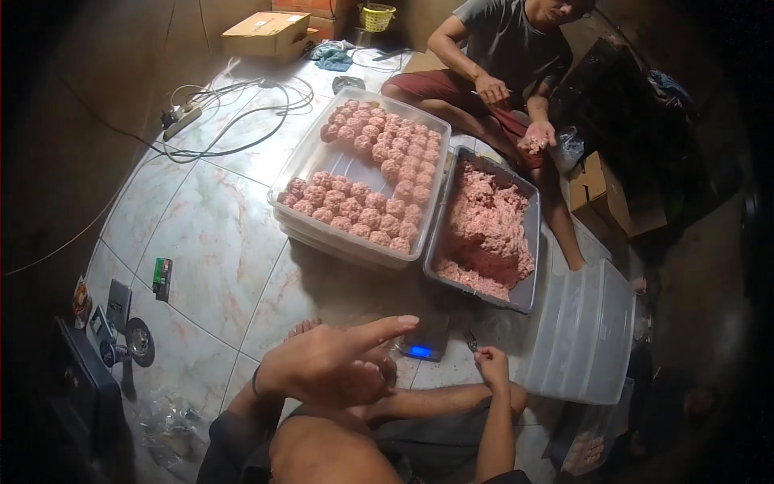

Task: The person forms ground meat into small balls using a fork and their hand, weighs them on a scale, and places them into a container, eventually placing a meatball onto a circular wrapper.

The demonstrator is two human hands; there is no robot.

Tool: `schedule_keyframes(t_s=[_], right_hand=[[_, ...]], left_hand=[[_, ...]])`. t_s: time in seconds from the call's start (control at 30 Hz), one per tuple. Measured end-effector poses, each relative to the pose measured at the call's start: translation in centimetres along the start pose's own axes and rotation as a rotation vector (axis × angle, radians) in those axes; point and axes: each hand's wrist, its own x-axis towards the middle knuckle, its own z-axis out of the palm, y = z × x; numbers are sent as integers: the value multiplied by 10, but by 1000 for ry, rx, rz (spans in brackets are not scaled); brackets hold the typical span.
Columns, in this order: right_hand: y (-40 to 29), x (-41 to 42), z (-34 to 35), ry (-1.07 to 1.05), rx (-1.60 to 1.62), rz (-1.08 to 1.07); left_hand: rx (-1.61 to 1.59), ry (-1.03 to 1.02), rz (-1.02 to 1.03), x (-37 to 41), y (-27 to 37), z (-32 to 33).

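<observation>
My left hand (338,363) is raised over my lap with its index finger stretched out to the right; whether its curled fingers hold anything cannot be seen. My right hand (493,366) grips the handle of a metal fork (471,342), tines pointing away from me. Between the hands, a digital scale (421,351) with a lit blue display lies on the floor. Beyond it, a grey tub (538,242) holds ground meat (493,212). To its left, rows of meatballs (351,209) fill much of a clear plastic tray (278,202), which rests on stacked trays.
A co-worker (514,48) sits across, meat in one palm. Stacked translucent containers (580,333) stand at right. A power strip (182,123) and cables lie at upper left. A lighter (162,278), phone (119,305) and round metal dish (139,342) are at left, near a plastic bag (169,423).
</observation>
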Motion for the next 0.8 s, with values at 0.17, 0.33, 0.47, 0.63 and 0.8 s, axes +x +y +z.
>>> schedule_keyframes(t_s=[0.17,0.33,0.47,0.63,0.8], right_hand=[[-36,-6,16,187,-550,-460],[-235,-111,47,-319,293,-445],[-325,-135,86,-443,-196,-947],[-355,-107,113,-821,-40,-836],[-380,-53,147,-1233,242,-378]], left_hand=[[95,90,68,-5,-1,3],[36,181,48,-3,-36,21],[284,289,93,3,-64,28],[246,387,-193,-10,-50,-4],[267,625,32,-28,-84,-13]])
